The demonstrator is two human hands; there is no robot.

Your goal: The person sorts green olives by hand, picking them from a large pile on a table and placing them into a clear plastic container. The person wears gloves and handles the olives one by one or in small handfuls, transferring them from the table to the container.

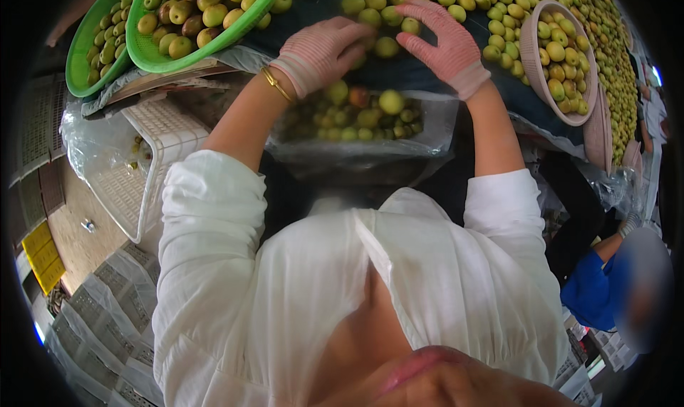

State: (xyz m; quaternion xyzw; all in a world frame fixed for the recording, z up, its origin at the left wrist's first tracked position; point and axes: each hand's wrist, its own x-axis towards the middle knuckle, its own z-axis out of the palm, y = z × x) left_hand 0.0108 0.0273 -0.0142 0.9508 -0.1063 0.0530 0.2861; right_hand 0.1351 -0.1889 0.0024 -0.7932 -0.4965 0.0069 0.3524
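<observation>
Green and yellowish jujubes (375, 1) lie loose on a dark cloth-covered table (315, 6) before me. My left hand (326, 51), in a pink striped glove, curls at the cloth's near edge; its fingertips blur, so any fruit in them is hard to make out. My right hand (443, 46), gloved alike, has thumb and fingers spread beside a few jujubes, one of them (410, 25) between thumb and forefinger without a clear grip. Below both hands, a container lined with clear plastic (441, 121) holds more jujubes (368, 119). Some look larger near its top, perhaps in mid-air.
Green plastic baskets (235, 41) of jujubes stand at the left table edge. A pinkish basket (590, 86) holds more at right, beside a large heap (609, 49). White crates (171, 134) sit lower left. A person in blue (585, 292) is at the right.
</observation>
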